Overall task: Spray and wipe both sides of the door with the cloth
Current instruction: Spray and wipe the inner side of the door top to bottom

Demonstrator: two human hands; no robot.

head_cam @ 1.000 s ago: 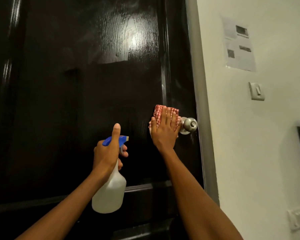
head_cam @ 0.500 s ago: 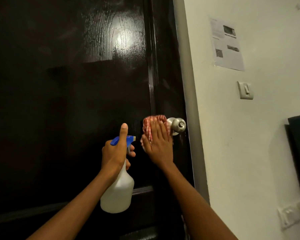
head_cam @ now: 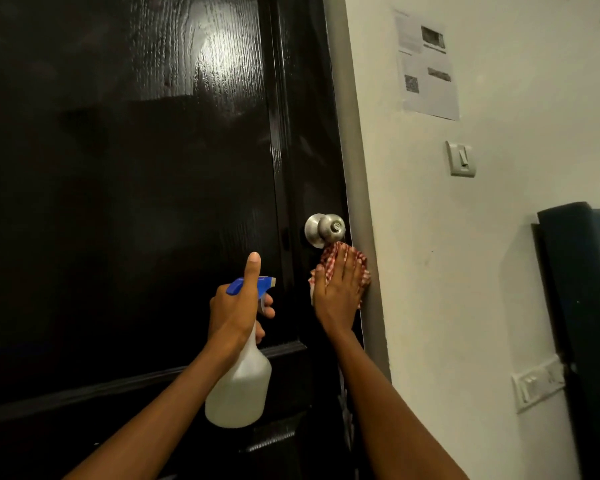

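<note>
Currently the right hand [head_cam: 338, 291] is lying flat, fingers straight and together, pressing the red-checked cloth [head_cam: 329, 263] against the door [head_cam: 136, 202] at lower centre-right of frame, just below the knob [head_cam: 326, 229] and hard against the door's right edge by the grey frame [head_cam: 355, 168]. Cloth is poking out above and to the left of the fingers; top of it is nearly touching the knob's underside. The left hand [head_cam: 234, 311] is gripping the spray bottle [head_cam: 239, 393] at the neck, just left of the right hand: fingers curling round the trigger, thumb sticking straight up past the blue spray head [head_cam: 246, 284]. Nozzle is pointing right; the translucent body is hanging below the hand, tilted slightly. Door is dark, glossy and filling the left half of frame, glare showing at upper centre. On the white wall [head_cam: 499, 271] at right: paper notice [head_cam: 426, 64] upper right, light switch [head_cam: 461, 163] below it, socket plate [head_cam: 537, 384] lower right, dark object [head_cam: 582, 306] at right edge.
</note>
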